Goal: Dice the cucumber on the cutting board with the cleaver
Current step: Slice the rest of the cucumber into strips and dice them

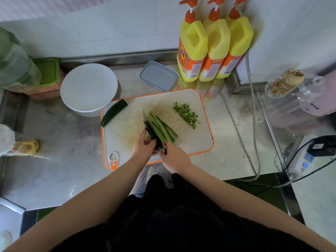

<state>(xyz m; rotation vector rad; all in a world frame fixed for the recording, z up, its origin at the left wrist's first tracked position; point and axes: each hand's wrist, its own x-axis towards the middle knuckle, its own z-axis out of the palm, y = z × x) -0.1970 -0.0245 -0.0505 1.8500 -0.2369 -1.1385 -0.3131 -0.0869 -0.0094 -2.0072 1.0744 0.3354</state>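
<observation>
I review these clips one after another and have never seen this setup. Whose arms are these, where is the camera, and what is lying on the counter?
There is no machine here. The single picture comes from a camera worn on a person's head, looking down at their own arms. On the steel counter lies a cutting board with an orange rim. The right hand grips the cleaver, its blade set along the cucumber strips. The left hand holds the near end of the cucumber beside the blade. Already diced cucumber sits on the board's far right, and an uncut cucumber piece lies at the far left corner. Behind stand three yellow bottles.
</observation>
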